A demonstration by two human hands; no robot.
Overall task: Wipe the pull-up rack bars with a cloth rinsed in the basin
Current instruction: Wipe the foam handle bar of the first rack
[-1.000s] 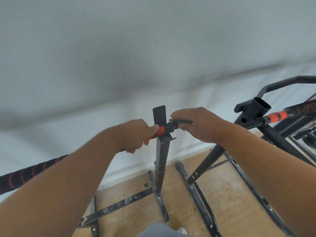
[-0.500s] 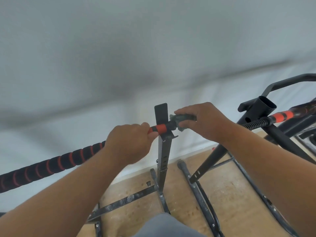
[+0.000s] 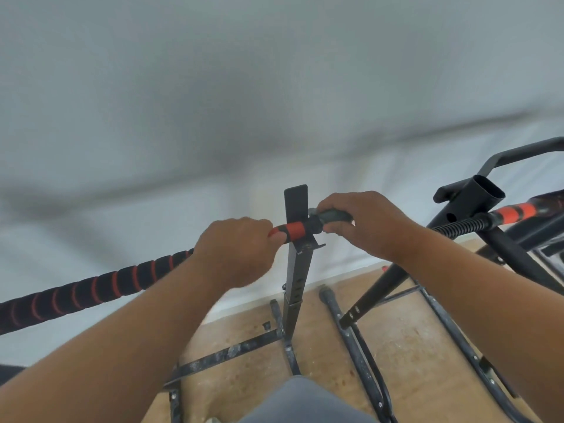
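Centrally, at about six o'clock from the frame's middle, the bar (image 3: 91, 290) lies across a black upright post (image 3: 295, 270), resting in its hook. It is wrapped in black foam with thin red rings and runs down toward eight o'clock, off the left edge. Near the post the grip shows a broad orange band.

A dark grey-green cloth (image 3: 331, 215) sits on the bar's end just at three o'clock from the post. The right hand (image 3: 363, 224) curls over it, fingers bent round cloth and bar together. The left hand (image 3: 235, 251), at nine o'clock from the post, grips the bar with its fingers wrapped round it, thumb tip against the orange band.

Further out at three o'clock stands a second frame: an open-topped black tube (image 3: 485, 190), a leaning strut (image 3: 384, 288), and another bar (image 3: 515, 212) with an orange grip and a ribbed black spring section. A bent black handle (image 3: 518, 152) rises behind it.

Below, the rack's feet (image 3: 232, 351), scuffed and flecked with white, spread over a pale wooden floor (image 3: 406, 337). A white wall (image 3: 274, 87) fills the upper half, blurred. Grey cloth of the person's clothing shows at six o'clock, on the bottom edge.

No writing or brand mark can be read anywhere.
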